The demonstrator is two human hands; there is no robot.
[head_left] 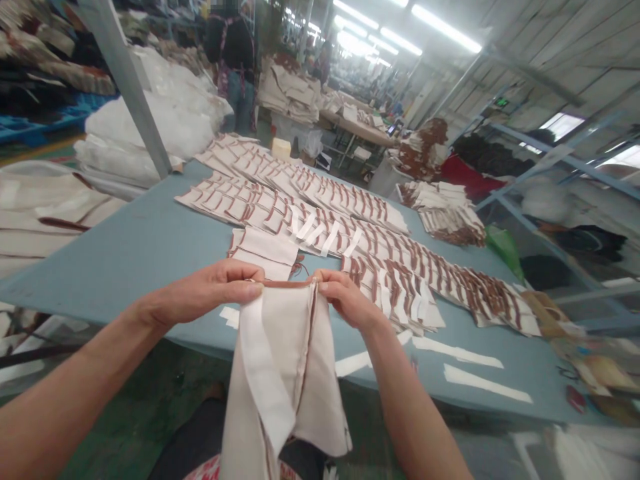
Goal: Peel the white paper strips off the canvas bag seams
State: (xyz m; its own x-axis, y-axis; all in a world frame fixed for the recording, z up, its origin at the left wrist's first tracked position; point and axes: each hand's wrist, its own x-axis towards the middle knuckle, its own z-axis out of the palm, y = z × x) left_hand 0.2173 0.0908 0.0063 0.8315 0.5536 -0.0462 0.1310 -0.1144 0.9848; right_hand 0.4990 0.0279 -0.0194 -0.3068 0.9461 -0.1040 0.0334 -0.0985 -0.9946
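Note:
A cream fabric piece (285, 327) with brown edging hangs between my two hands, in front of the table's near edge. My left hand (225, 283) pinches its top left corner, where a white strip (263, 373) hangs down along the cloth. At the top right corner, by a brown-edged seam, my right hand (343, 293) is closed on the same piece. The brown top edge runs roughly straight from one hand to the other. Just beyond them on the table lies a small cream stack (267, 250) with brown trim.
Long overlapping rows of cream, brown-edged pieces (310, 190) cross the blue table (140, 240). Loose white strips (487, 383) lie near its front right edge, with scissors (567, 373) farther right. A metal post (133, 87) rises at the left. Another person (240, 67) stands behind.

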